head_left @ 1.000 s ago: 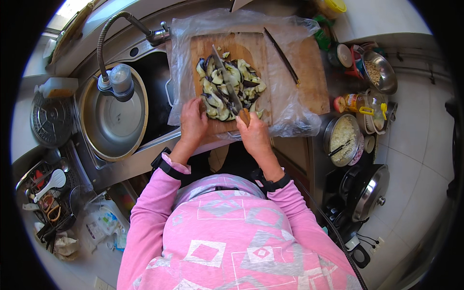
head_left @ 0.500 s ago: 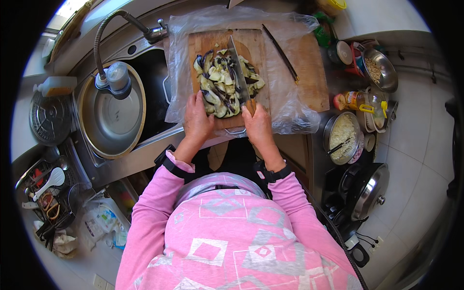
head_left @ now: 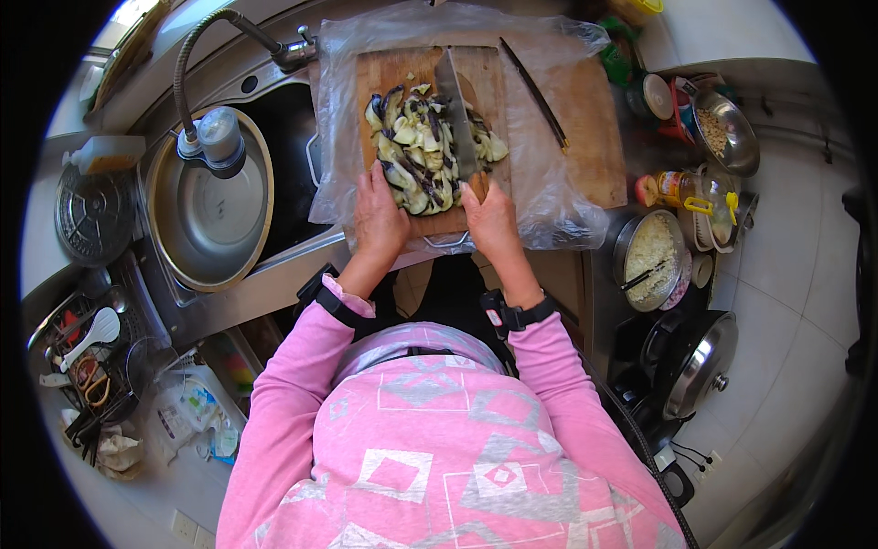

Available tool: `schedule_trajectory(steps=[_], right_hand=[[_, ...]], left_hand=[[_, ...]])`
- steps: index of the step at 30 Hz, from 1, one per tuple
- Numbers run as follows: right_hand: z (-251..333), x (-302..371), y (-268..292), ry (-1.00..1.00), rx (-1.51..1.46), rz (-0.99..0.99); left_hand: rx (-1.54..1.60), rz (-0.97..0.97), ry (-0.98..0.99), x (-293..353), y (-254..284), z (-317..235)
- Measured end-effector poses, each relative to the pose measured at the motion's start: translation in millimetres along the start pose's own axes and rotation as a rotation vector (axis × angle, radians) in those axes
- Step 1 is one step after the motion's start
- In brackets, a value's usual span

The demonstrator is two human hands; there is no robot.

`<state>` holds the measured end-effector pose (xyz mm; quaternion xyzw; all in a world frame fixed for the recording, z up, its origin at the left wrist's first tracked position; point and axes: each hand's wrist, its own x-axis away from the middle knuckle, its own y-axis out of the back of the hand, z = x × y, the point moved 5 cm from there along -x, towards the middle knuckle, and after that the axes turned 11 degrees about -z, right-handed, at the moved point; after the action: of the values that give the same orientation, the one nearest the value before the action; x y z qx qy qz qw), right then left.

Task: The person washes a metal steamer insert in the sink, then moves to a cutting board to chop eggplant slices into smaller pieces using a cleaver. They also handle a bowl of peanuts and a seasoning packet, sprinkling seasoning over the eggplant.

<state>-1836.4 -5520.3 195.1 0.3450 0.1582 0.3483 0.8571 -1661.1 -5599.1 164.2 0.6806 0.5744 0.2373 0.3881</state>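
Note:
A heap of cut, cooked-looking eggplant (head_left: pixel 416 151) with dark purple skin and pale flesh lies on a wooden cutting board (head_left: pixel 389 66). My right hand (head_left: pixel 494 220) is wrapped round the wooden handle of a broad kitchen knife, at the board's near edge. The knife's blade (head_left: pixel 457 114) points away from me and stands in the heap, with a smaller share of eggplant to its right. At the near left corner of the heap rests my left hand (head_left: pixel 380 220), fingers stretched forward along the eggplant and the board edge.
Clear plastic sheeting (head_left: pixel 567 206) lies under the board, with dark chopsticks (head_left: pixel 535 96) at its right. Left is a sink with a metal basin (head_left: pixel 261 210) below a flexible faucet (head_left: pixel 187 82). To the right stand a pan of pale chopped food (head_left: pixel 647 261), an oil bottle (head_left: pixel 677 190) and a steel bowl (head_left: pixel 741 137).
The knife blade has shifted slightly to the right through the eggplant, my right hand moving with it. My left hand stays beside the heap. The whole view has tilted a little.

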Motion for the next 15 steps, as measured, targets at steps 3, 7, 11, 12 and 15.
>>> schedule_trajectory(steps=[3,7,11,12,15], right_hand=[[3,3,7,0.004,-0.018,0.002],[-9,24,42,0.030,0.024,-0.109],[-44,36,57,-0.032,0.039,-0.176],[-51,40,52,-0.066,0.028,-0.141],[-64,53,39,-0.259,-0.126,-0.037]], left_hand=[[0.078,-0.047,-0.002,2,2,-1],[0.125,0.061,0.141,7,4,15],[0.141,0.125,0.220,2,1,25],[0.138,0.151,0.246,1,-2,26],[0.144,0.210,0.273,-8,-12,17]])
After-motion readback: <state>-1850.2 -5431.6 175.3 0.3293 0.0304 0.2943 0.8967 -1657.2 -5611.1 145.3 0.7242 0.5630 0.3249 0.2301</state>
